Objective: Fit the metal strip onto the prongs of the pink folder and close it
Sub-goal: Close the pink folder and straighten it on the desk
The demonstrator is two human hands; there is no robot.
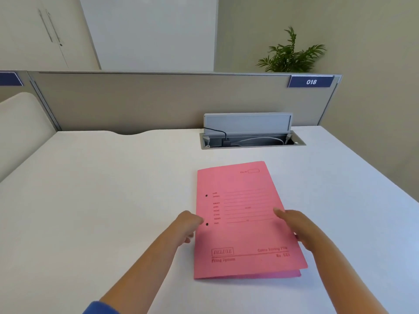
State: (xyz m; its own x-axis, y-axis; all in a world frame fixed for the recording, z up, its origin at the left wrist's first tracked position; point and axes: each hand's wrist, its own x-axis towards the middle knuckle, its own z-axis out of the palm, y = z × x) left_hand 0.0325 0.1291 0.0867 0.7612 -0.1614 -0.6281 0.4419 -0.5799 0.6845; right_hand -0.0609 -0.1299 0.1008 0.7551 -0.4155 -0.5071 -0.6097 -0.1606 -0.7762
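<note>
The pink folder (244, 220) lies flat and closed on the white desk, front cover up, spine on the left with two punched holes. My left hand (184, 227) rests at the spine edge beside the lower hole, fingers loosely curled. My right hand (294, 225) lies on the cover near the folder's right edge, fingers stretched flat. The cover's lower right corner stands slightly above the back sheet. No metal strip or prongs show; whatever is inside is hidden by the cover.
An open cable box (251, 134) with a raised grey lid and cables is sunk into the white desk (102, 200) behind the folder. A beige partition (136, 100) bounds the far edge, with a plant (290, 53) beyond.
</note>
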